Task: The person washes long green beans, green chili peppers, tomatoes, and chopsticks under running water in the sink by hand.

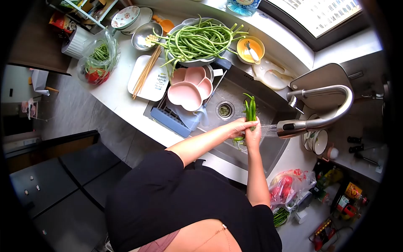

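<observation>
A bunch of long green chili peppers (250, 110) sticks up from between my hands over the sink. My right hand (252, 133) is closed around their lower ends. My left hand (240, 127) is pressed against it from the left, its fingers closed over the same peppers. Water sprays from the pull-out faucet head (289, 128) onto my hands from the right. More green pepper shows just below my hands, above the sink floor; whether it is held or lying there I cannot tell.
The steel sink (264, 156) has a drain (225, 110). Left of it, a blue-framed rack (170, 122) bears a pink divided plate (184, 97). Behind stands a colander heaped with long beans (197, 40). A white tray (157, 86) holds chopsticks. Bagged vegetables (98, 61) sit further left.
</observation>
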